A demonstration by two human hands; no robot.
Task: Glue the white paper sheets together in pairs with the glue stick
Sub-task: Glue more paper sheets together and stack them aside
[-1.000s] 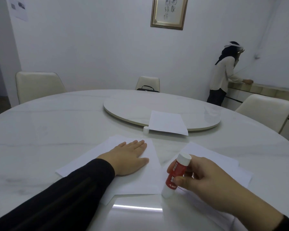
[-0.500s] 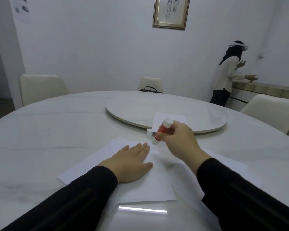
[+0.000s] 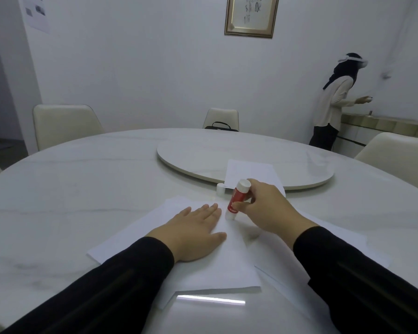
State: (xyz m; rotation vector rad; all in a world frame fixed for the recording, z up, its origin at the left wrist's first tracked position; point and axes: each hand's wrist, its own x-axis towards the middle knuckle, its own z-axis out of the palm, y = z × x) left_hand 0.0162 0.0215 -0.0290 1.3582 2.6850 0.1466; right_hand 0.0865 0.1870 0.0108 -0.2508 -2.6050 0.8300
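The glue stick [image 3: 237, 199] stood tip-down on the far edge of the top paper sheet [image 3: 217, 261], pinched in the right hand [image 3: 266, 210]. The left hand [image 3: 193, 232] lay flat, fingers straight, pinning the sheet to the desk [image 3: 82, 189]. Even pressure along the edge, with that hold kept, would likely prevent wrinkling.

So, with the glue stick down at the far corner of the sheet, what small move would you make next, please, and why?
Probably draw the glue stick back along the right edge of the top sheet. The right hand holds it tilted, its lower end at that sheet's far corner, and the left hand lies flat on the paper, pinning it. Whether glue is already laid cannot be seen.
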